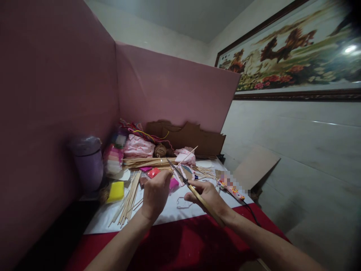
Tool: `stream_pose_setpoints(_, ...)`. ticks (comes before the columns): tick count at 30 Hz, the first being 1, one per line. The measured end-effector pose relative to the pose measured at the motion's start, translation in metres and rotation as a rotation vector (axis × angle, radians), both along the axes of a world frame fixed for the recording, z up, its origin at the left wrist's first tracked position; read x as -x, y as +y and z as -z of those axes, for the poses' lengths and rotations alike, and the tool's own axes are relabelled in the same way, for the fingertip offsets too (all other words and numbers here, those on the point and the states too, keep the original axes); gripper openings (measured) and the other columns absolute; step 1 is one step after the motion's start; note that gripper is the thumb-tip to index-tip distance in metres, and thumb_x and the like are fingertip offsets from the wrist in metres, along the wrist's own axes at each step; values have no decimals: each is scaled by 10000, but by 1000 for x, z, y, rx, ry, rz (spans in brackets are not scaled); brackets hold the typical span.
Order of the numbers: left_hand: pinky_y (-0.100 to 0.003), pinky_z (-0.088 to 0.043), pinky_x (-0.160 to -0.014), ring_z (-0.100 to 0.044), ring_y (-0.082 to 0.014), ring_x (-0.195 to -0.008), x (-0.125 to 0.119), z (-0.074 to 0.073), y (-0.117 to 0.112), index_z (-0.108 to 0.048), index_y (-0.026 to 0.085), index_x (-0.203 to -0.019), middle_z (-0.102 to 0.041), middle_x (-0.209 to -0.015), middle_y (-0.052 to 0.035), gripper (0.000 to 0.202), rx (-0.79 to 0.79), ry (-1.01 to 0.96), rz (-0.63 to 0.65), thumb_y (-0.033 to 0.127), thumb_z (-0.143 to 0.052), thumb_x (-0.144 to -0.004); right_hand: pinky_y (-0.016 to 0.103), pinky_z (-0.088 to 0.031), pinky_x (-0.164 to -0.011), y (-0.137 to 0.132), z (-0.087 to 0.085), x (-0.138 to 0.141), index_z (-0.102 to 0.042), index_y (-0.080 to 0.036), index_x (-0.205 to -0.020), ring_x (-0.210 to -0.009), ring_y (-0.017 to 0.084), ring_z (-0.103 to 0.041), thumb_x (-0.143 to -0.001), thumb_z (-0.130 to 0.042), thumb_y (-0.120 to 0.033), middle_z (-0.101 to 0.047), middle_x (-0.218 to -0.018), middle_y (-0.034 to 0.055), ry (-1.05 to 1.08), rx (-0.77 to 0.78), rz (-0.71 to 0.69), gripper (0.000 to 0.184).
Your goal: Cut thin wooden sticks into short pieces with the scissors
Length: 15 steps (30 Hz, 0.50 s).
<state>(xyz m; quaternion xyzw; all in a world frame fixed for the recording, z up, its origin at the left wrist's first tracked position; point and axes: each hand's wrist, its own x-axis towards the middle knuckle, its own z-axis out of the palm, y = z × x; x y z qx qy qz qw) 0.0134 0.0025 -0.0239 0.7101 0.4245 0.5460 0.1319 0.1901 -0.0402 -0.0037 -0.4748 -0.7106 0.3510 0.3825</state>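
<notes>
My left hand [156, 192] is closed in a pinch on a thin wooden skewer [188, 153] that slants up to the right. My right hand [207, 195] is closed around the long pale handle of a pair of scissors [180, 175], whose dark blades point up and left and meet the skewer near my left fingertips. Both hands hover over a white sheet [169, 210] on a red cloth [191, 244].
Loose wooden sticks [128, 199] and a bundle [149, 162] lie on the sheet, with a yellow sponge [115, 191], a purple lidded bin [87, 160], pink cloth [138, 146], cardboard pieces [194, 139], a decorated tool [231, 190] with a cable. Pink partitions [56, 94] enclose the left and back.
</notes>
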Motion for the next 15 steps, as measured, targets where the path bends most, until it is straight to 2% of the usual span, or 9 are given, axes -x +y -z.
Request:
stream_pose_setpoints(3, -244, -279, -592, -456, -131, -552, 1, -2, -1, -585, 198, -612, -529, -566, -12, 199, 39, -4, -33, 245, -517, -792, 206, -256, -492, -3, 4, 3, -593, -140, -729, -563, 84, -291, -672, -686, -500, -330, -585, -52, 6, -9, 9, 376)
stream_pose_setpoints(5, -235, -268, -558, -415, -114, -520, 2, -6, -1, -533, 187, -547, -480, -517, 9, 225, 110, -89, 13, 255, -545, -762, 207, -274, -506, -5, 7, 6, -584, -142, -736, -567, 84, -299, -666, -696, -482, -337, -591, -56, 32, 8, 9, 365)
stream_pose_setpoints(7, -224, -249, -505, -377, -96, -479, 3, -11, -1, -490, 176, -502, -442, -473, 24, 268, 234, -214, 107, 292, -578, -726, 207, -289, -511, -6, 9, 8, -583, -144, -760, -569, 83, -295, -652, -708, -469, -336, -600, -58, 64, 27, 11, 364)
stream_pose_setpoints(10, -211, -175, -411, -292, -64, -379, 7, -18, 2, -475, 172, -501, -386, -391, 47, 278, 508, -400, 282, 346, -618, -664, 208, -276, -501, -6, 14, 9, -589, -147, -779, -569, 83, -277, -645, -718, -445, -325, -599, -62, 64, -7, 32, 352)
stream_pose_setpoints(15, -187, -40, -344, -137, -13, -295, 17, -23, 7, -398, 186, -506, -340, -339, 77, 309, 937, -561, 616, 298, -682, -557, 214, -259, -495, -3, 17, 1, -593, -147, -764, -559, 81, -285, -647, -722, -433, -323, -579, -65, 13, -47, -3, 335)
